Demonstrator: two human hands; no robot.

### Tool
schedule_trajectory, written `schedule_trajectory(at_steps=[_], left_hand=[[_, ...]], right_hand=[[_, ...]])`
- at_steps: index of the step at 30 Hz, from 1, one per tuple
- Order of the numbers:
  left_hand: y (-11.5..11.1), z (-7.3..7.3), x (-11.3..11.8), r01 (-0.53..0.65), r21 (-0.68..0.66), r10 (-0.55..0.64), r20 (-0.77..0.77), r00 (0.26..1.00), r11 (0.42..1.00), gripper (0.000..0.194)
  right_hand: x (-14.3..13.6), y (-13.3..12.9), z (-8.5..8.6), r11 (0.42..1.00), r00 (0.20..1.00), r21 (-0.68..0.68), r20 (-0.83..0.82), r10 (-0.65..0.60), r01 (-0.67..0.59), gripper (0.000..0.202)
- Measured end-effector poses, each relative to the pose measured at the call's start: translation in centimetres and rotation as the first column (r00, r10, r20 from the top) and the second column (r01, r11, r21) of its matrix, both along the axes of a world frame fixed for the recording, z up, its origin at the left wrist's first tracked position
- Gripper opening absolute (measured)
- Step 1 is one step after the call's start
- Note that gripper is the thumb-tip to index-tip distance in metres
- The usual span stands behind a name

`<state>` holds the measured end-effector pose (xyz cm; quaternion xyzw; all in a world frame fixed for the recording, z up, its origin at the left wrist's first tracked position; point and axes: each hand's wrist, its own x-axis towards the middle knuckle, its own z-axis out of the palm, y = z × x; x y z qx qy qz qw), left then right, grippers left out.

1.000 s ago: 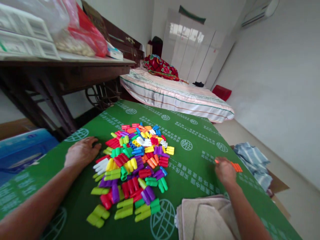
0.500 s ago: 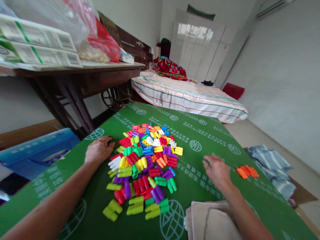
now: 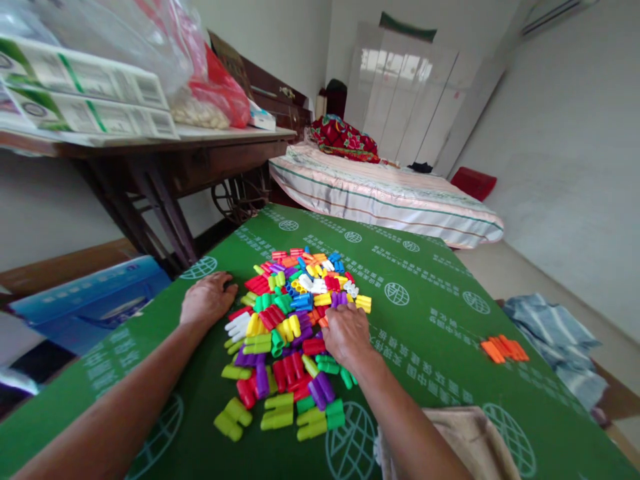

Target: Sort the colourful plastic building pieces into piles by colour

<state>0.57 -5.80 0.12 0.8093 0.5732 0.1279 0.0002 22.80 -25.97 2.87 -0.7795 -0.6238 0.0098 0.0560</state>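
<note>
A pile of plastic building blocks (image 3: 291, 329) in many colours, shaped like joined tubes, is spread over the green board. My right hand (image 3: 347, 332) is on the right side of this pile, fingers curled down on an orange building block (image 3: 321, 321); the hand partly covers the block. Left of the pile, my left hand (image 3: 207, 298) rests on the board with loosely bent fingers, thumb apart, holding nothing. Purple (image 3: 340, 299) and yellow (image 3: 364, 303) blocks lie just beyond my right hand. Apart from the pile, a few orange blocks (image 3: 505, 348) sit together at the right.
The green board (image 3: 425, 293) has white printing. A folded beige cloth (image 3: 460, 433) lies under my right forearm. A table with cartons (image 3: 90, 100) and bags stands at the left, a bed (image 3: 385, 193) beyond. Striped blue fabric (image 3: 553, 347) is past the right edge.
My right hand has moved left from the bare board onto the pile, over an orange block. My left hand stays in place; the whole view has shifted slightly.
</note>
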Motion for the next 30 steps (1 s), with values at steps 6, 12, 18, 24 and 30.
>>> schedule_trajectory(at_steps=[6, 12, 18, 24, 30], left_hand=[[-0.3, 0.6, 0.2, -0.009, -0.012, 0.009, 0.002, 1.0, 1.0, 0.051], [0.5, 0.9, 0.4, -0.071, -0.083, 0.068, -0.041, 0.997, 0.994, 0.059], [1.6, 0.4, 0.2, -0.084, -0.109, 0.081, -0.028, 0.996, 0.991, 0.065], [2.7, -0.7, -0.3, -0.051, -0.054, 0.052, 0.021, 0.998, 0.997, 0.065], [1.6, 0.3, 0.2, -0.076, -0.086, 0.075, -0.015, 0.997, 0.993, 0.064]], right_hand=[[-0.5, 0.6, 0.4, 0.996, 0.995, -0.02, -0.055, -0.085, 0.084, 0.026], [-0.5, 0.4, 0.3, 0.989, 0.987, 0.046, -0.092, -0.135, 0.14, 0.03], [0.3, -1.2, 1.7, 0.993, 0.994, 0.095, -0.09, -0.065, 0.074, 0.027], [7.9, -4.7, 2.7, 0.956, 0.959, 0.078, 0.015, -0.284, 0.282, 0.023], [19.0, -9.8, 1.0, 0.828, 0.824, -0.007, 0.101, -0.558, 0.561, 0.031]])
